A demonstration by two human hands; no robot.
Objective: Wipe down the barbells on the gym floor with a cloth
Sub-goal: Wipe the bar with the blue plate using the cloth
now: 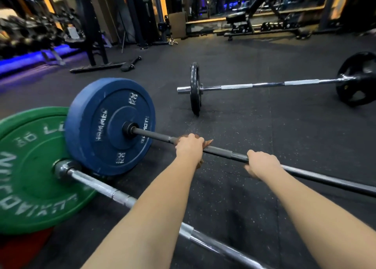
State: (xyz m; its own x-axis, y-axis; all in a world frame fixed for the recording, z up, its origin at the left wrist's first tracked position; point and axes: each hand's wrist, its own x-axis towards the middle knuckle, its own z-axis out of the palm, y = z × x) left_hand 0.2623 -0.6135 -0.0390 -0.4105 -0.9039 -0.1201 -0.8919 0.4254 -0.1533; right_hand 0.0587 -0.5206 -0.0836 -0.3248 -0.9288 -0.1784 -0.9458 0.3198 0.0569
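Both bare forearms (162,197) reached forward, roughly parallel. The left hand (190,146) curled knuckles-up round the cloth (208,142) on the bar (223,153); the right hand (262,163), near it, gripped the bar itself overhand.

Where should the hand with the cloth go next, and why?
Probably slide the left hand, which grips the brown cloth round the dark bar, along toward the blue plate. Only a short bare stretch lies between them, and the right hand holds the bar further along, so it looks steadied for the wipe.
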